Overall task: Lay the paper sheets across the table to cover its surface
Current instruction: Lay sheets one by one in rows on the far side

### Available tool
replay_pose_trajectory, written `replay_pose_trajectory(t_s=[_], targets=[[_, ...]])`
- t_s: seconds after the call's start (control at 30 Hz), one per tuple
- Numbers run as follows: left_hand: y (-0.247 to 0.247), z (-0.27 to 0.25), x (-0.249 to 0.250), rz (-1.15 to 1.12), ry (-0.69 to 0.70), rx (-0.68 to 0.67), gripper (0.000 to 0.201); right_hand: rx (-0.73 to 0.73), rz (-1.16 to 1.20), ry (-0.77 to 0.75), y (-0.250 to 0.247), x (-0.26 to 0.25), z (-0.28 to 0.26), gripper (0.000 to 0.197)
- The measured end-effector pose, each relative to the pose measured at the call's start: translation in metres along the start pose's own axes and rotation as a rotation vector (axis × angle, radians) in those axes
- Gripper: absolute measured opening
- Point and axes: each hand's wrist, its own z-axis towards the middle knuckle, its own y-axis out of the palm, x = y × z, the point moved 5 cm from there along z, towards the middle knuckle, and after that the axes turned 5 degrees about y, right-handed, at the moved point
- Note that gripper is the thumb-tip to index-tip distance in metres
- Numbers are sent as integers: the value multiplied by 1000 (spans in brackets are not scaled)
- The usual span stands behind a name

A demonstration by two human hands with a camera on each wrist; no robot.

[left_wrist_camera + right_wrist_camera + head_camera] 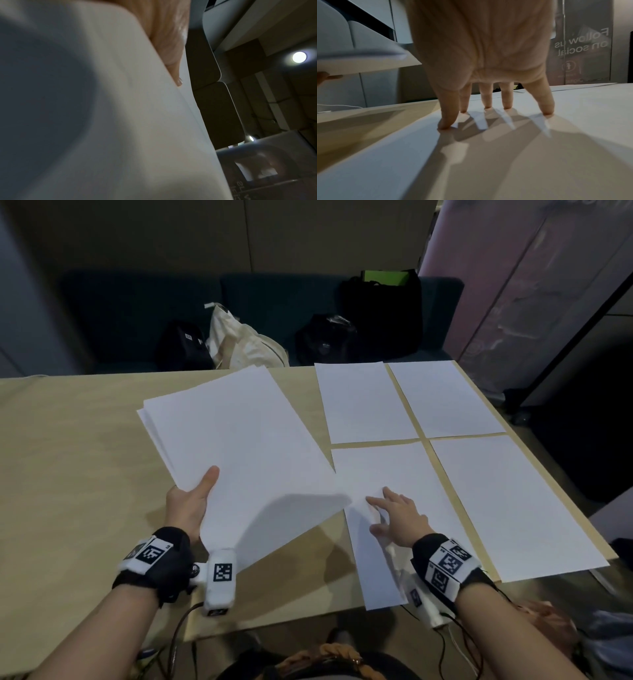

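My left hand (191,501) grips a stack of white paper sheets (236,446) by its near edge, thumb on top, raised above the table's middle. In the left wrist view the stack (120,121) fills the frame with my thumb (171,47) on it. My right hand (394,515) rests with spread straight fingers (488,97) on a sheet (404,484) lying at the near middle right of the table. Three more sheets lie flat: far middle (363,402), far right (445,398), near right (513,501).
The light wooden table (75,460) shows bare wood on its left half. Behind it, a dark sofa (137,313) carries a black backpack (181,344), a cream tote bag (239,340) and black bags (380,316). A printed panel (583,44) stands at right.
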Motion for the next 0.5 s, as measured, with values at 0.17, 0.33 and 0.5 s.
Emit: replay_pose_trajectory(t_s=[0.17,0.33,0.5], targets=[[3,-5,-7,33,11,-11,40,11,4,5,-4,7,7,64],[11,-7,-11,31,-1,-35,40,26,8,7,-4,7,6,64],[15,-5,-12,18,3,-45,37,18,2,-5,-1,5,6,65]])
